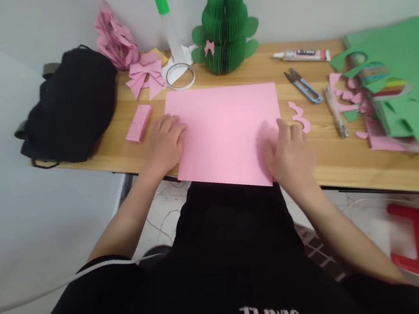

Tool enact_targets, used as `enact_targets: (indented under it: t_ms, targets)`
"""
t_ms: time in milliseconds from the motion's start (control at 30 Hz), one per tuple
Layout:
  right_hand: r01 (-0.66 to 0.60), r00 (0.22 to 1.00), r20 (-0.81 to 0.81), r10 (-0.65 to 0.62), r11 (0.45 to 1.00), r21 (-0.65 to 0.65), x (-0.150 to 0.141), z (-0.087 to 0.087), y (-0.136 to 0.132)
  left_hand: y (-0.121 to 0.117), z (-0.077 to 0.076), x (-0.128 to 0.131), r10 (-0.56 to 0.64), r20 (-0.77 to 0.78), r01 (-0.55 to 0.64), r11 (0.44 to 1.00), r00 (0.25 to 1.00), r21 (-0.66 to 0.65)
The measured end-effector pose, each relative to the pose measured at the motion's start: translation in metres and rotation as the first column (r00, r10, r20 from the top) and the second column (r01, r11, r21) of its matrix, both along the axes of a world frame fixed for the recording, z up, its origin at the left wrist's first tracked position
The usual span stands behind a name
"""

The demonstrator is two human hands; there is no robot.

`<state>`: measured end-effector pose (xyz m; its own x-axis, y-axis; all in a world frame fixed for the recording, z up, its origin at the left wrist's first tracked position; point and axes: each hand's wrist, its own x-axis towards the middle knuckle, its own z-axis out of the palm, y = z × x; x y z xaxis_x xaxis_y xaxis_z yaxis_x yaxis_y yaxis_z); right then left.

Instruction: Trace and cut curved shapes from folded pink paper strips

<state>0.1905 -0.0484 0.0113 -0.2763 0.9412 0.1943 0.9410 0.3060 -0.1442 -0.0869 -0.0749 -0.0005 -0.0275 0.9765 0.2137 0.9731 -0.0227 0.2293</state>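
Pink sheet (226,137) lies flat on the table (341,163), its near edge by the table's front; no cut or fold shows in it, so it looks unworked so far. At the right end is a large heap of green paper (412,58), its curved gaps suggesting shapes already cut out. Behind the sheet, the green pleated figure (225,26) stands upright with ears and side ovals on, seemingly almost complete. The right hand (292,156) is at the sheet's right edge, thumb apart from bent fingers; whether they pinch the paper I cannot tell. The left hand (167,144) rests at the left edge, fingers close together, clamped on nothing visible. Farther back, a pink bow (147,77) looks finished; smaller, curved pink cutouts (306,124) lie loose, not attached, while a tiny bow (209,48) already sits against the figure
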Motion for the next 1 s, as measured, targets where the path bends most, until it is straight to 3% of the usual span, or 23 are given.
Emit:
enact_targets:
  t_ms: [67,167,233,333,433,500,567,667,733,833,1000]
  targets:
    - [-0.16,0.985,-0.055,0.163,0.985,0.069,-0.009,0.0,-0.017,0.001,-0.003,-0.001,-0.007,0.017,0.007,1.0,1.0,0.012]
    - [-0.54,0.838,-0.05,0.544,0.839,0.074,-0.024,0.0,-0.042,0.0,-0.005,-0.005,-0.024,0.065,0.021,0.999,0.998,0.045]
    - [-0.605,0.791,-0.054,0.61,0.792,0.084,-0.029,-0.001,-0.05,-0.003,-0.004,-0.01,-0.024,0.121,0.013,0.996,0.992,0.093]
    - [-0.588,0.768,-0.222,0.601,0.799,0.131,-0.02,0.003,-0.047,-0.01,0.002,-0.018,0.014,0.26,-0.077,0.969,0.966,0.236]
    - [-0.493,0.62,-0.64,0.453,0.86,0.132,0.001,0.017,-0.039,-0.018,0.012,-0.019,0.07,0.486,-0.226,0.936,0.871,0.27]
    - [-0.344,0.461,-0.87,0.176,0.939,0.008,0.014,0.026,-0.037,-0.022,0.018,-0.011,0.097,0.712,-0.322,0.928,0.695,0.188]
    - [-0.184,0.257,-0.963,-0.086,0.973,-0.136,0.021,0.031,-0.036,-0.024,0.025,0.006,0.056,0.778,-0.302,0.937,0.626,0.176]
    - [-0.134,0.012,-0.961,-0.278,0.952,-0.277,0.02,0.027,-0.035,-0.022,0.039,0.034,-0.083,0.974,-0.102,0.989,0.212,0.107]
    - [-0.156,-0.054,-0.945,-0.322,0.938,-0.311,0.016,0.023,-0.034,-0.019,0.05,0.047,-0.128,0.99,-0.1,0.986,0.063,0.133]
    - [-0.165,-0.068,-0.947,-0.315,0.939,-0.3,0.012,0.023,-0.036,-0.015,0.064,0.054,-0.135,0.99,-0.207,0.969,0.024,0.137]
    - [-0.206,-0.035,-0.964,-0.265,0.945,-0.253,0.011,0.037,-0.04,-0.014,0.071,0.054,-0.086,0.991,-0.328,0.937,0.102,0.115]
